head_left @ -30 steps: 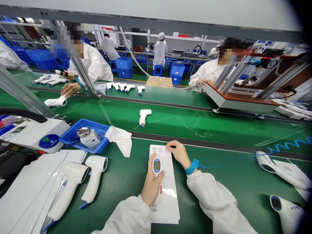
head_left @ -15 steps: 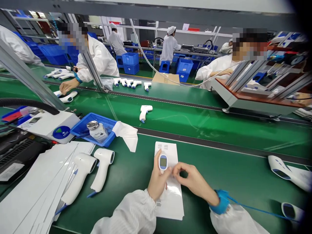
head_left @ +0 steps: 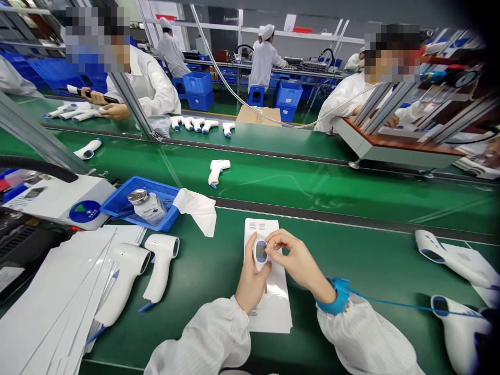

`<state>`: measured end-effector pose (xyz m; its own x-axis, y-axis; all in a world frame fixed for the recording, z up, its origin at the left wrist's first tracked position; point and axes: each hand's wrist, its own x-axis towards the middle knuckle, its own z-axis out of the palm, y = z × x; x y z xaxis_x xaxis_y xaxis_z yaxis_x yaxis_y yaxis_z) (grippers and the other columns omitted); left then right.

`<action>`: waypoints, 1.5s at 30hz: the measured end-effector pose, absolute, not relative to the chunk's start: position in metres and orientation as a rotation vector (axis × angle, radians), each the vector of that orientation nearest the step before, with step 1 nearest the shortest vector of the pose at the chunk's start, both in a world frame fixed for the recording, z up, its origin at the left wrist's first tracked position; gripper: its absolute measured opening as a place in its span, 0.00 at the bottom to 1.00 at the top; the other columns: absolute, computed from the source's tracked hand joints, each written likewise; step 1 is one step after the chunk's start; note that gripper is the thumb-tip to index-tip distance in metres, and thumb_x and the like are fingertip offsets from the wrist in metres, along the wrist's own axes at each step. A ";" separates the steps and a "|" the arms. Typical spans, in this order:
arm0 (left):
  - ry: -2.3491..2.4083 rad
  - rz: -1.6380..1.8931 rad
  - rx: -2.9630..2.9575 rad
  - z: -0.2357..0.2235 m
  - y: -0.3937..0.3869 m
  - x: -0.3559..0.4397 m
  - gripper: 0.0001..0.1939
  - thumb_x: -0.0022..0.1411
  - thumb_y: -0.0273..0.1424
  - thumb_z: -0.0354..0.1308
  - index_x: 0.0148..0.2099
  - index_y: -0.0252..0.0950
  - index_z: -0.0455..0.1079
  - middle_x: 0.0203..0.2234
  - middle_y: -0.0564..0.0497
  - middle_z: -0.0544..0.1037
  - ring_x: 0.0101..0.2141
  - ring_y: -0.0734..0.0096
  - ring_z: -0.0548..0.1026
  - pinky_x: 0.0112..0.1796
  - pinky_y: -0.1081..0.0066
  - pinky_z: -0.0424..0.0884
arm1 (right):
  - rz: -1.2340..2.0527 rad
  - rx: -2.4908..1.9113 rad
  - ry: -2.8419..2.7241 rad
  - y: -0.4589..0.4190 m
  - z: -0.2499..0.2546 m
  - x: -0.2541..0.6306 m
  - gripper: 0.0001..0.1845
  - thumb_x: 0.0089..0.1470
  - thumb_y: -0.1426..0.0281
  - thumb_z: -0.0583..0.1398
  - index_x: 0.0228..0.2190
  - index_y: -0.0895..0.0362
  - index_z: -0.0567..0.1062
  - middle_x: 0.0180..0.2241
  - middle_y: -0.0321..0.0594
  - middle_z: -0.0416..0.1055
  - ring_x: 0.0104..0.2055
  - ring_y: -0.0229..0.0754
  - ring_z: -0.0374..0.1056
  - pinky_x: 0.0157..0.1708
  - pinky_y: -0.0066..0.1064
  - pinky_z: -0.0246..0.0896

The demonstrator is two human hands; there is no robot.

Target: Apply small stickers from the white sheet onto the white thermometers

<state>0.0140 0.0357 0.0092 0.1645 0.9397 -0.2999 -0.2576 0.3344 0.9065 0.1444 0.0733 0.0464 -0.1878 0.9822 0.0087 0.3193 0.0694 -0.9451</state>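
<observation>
Pictured at left, a shallow blue plastic tray [head_left: 169, 223] with a metal-capped, white-labelled bottle [head_left: 148, 211] inside, a crumpled white cloth [head_left: 200, 211] at its right corner, and a white box-shaped unit [head_left: 50, 205] just beside; in front, a fan of white paper sheets [head_left: 42, 291], partly covered by a white pistol-shaped plastic device [head_left: 123, 281], near a matching second device [head_left: 161, 268]; at right, two more white devices [head_left: 455, 263], the nearer one crossed in view by a thin blue cord [head_left: 390, 301] from a wide blue wrist strap [head_left: 339, 296]; underneath, a smooth dark-green worktop [head_left: 209, 265], bordered by a bright-green belt [head_left: 297, 179] with a single white device [head_left: 217, 172] lying near its middle; beyond, co-workers in white coats [head_left: 150, 86], one partly hidden by a slanting metal post [head_left: 133, 109], plus stacked blue plastic crates [head_left: 198, 89]; at centre, over a white printed sheet [head_left: 269, 315], a white handheld device with a blue-framed grey display [head_left: 260, 252], screen toward the camera; clamped round its body, the left hand [head_left: 250, 285]; reaching in from the right, the right hand [head_left: 300, 260], bent thumb and fingertips at the display's right edge, covering a little of it; whether pinched together on anything, too small to tell.
</observation>
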 end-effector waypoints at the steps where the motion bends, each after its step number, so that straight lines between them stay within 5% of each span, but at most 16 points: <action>1: 1.044 1.009 0.818 0.008 0.036 0.014 0.39 0.61 0.39 0.58 0.69 0.49 0.43 0.61 0.43 0.61 0.27 0.77 0.71 0.16 0.79 0.62 | 1.145 -1.326 -1.593 0.072 0.047 0.145 0.04 0.50 0.69 0.61 0.25 0.54 0.73 0.36 0.39 0.71 0.39 0.42 0.68 0.41 0.34 0.64; 11: 1.039 1.021 0.754 0.016 0.036 0.000 0.39 0.61 0.35 0.58 0.68 0.49 0.42 0.50 0.45 0.69 0.21 0.81 0.66 0.15 0.79 0.61 | 1.704 -1.266 -1.319 0.058 0.044 0.163 0.12 0.47 0.62 0.66 0.26 0.56 0.72 0.25 0.34 0.69 0.26 0.36 0.64 0.30 0.31 0.63; 25: 0.814 1.164 0.710 0.075 0.011 -0.031 0.23 0.62 0.40 0.56 0.56 0.46 0.54 0.29 0.53 0.64 0.32 0.69 0.68 0.26 0.74 0.72 | 1.246 -1.148 -1.661 0.040 0.090 0.135 0.06 0.52 0.70 0.61 0.25 0.54 0.71 0.27 0.37 0.71 0.31 0.40 0.68 0.34 0.31 0.66; 36: 0.829 1.077 0.710 0.095 0.006 -0.038 0.16 0.64 0.44 0.48 0.51 0.45 0.54 0.22 0.56 0.69 0.18 0.77 0.62 0.21 0.76 0.63 | 1.181 -1.110 -1.722 0.028 0.094 0.136 0.06 0.54 0.74 0.60 0.26 0.54 0.71 0.29 0.35 0.71 0.32 0.37 0.68 0.33 0.28 0.65; 45: 0.800 1.058 0.688 0.095 0.008 -0.042 0.13 0.64 0.40 0.45 0.49 0.44 0.55 0.21 0.56 0.69 0.18 0.76 0.61 0.21 0.76 0.61 | 1.147 -1.106 -1.751 0.025 0.090 0.138 0.06 0.54 0.75 0.61 0.27 0.54 0.72 0.29 0.35 0.71 0.32 0.37 0.68 0.33 0.28 0.65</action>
<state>-0.0420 0.0077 0.0948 0.2728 0.9335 -0.2327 -0.4782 0.3414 0.8092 0.1377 0.0255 0.0899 -0.3405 0.9313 0.1291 0.2538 0.2233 -0.9411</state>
